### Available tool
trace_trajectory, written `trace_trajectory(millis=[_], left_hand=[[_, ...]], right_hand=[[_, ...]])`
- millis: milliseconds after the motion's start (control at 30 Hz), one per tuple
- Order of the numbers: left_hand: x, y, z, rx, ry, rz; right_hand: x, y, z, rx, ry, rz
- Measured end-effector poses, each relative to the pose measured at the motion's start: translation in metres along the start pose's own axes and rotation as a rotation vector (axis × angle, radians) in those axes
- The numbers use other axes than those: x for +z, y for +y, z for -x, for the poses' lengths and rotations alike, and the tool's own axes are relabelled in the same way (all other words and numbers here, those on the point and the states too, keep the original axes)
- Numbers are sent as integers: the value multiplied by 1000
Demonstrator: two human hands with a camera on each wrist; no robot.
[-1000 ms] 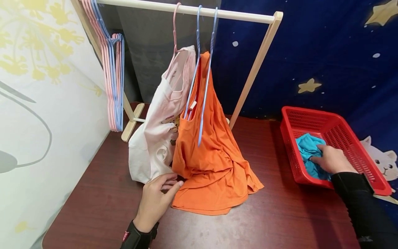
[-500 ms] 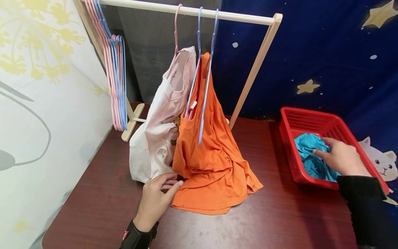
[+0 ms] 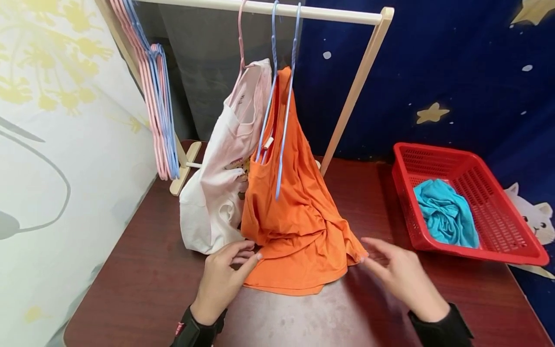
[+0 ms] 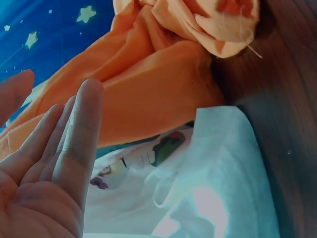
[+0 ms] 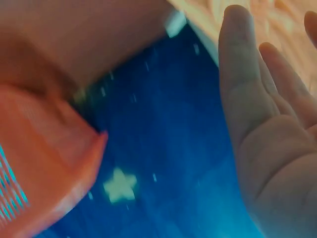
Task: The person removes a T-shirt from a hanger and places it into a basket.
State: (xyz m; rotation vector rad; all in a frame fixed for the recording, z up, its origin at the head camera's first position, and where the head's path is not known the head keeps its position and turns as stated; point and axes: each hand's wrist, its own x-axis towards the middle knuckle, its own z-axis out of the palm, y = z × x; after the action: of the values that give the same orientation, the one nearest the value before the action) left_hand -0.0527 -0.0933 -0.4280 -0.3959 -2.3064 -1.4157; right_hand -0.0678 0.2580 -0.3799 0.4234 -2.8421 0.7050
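An orange shirt (image 3: 299, 212) hangs at a blue hanger (image 3: 284, 120), its lower part bunched on the table. Beside it on the left, a white shirt (image 3: 208, 202) hangs from a pink hanger (image 3: 241, 43). My left hand (image 3: 223, 277) is at the orange shirt's lower left edge, by the white shirt's hem, thumb and fingers apart. In the left wrist view this hand (image 4: 59, 158) has its fingers extended with nothing between them. At the orange shirt's lower right corner is my right hand (image 3: 401, 274), its thumb and fingers spread, fingertips right at the cloth.
A red basket (image 3: 401, 193) with a crumpled teal cloth (image 3: 448, 214) stands on the table at the right. Several pink and blue hangers (image 3: 158, 111) hang at the left end of the wooden rack (image 3: 355, 94). A dark blue starry curtain (image 3: 433, 62) backs the table.
My right hand has let go of the teal cloth, left the basket and come left to the orange shirt's corner. The cloth stays in the basket. My left hand has hardly moved.
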Motion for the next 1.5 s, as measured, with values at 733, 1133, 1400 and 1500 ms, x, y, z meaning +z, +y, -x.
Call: trace_trajectory(millis=[733, 1133, 1400, 1500], left_hand=[[-64, 146, -184, 396, -38, -141], [-37, 163, -292, 49, -154, -570], [-18, 151, -317, -35, -157, -638], [-16, 147, -318, 1, -106, -600]], right_hand=[[29, 6, 8, 128, -63, -112], [25, 8, 7, 142, -25, -98], [27, 8, 9, 184, -32, -119], [27, 9, 9, 199, -38, -119]])
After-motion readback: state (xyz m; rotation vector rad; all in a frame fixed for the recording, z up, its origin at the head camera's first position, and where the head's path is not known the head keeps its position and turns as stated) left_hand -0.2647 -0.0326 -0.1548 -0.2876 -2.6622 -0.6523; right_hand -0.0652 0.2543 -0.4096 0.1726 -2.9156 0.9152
